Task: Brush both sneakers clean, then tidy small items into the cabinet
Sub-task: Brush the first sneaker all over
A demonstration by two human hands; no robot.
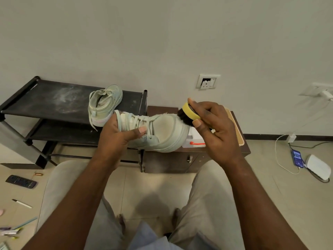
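- Head view: the left hand [115,139] grips a pale green sneaker [167,130] around its laced middle. The thumb is curled over the laces, and the hand holds the shoe in the air with the toe pointing right.
- The right hand [219,130] pinches a yellow-backed brush [189,112], thumb on the near edge and fingers over the far side. The dark bristles touch the sneaker's toe.
- The held sneaker hangs in front of the spot where the rack [54,100] and the cabinet [180,159] meet.
- A second sneaker [104,105] stands on the black rack's dusty top shelf near its right end, heel toward the camera, just behind the held one.
- The low brown cabinet stands against the wall, just beside the rack on its right.
- On the cabinet top lie a white box [193,132] with an orange piece on it and, further right, a tan board [236,130]. Both are partly hidden by the right hand.
- On the floor at left lie a remote [21,181], a small copper cylinder [38,174] and a pen [22,203], each apart from the others.
- On the floor at right, a phone [297,157] on a white cable lies just beside a white device [317,166].
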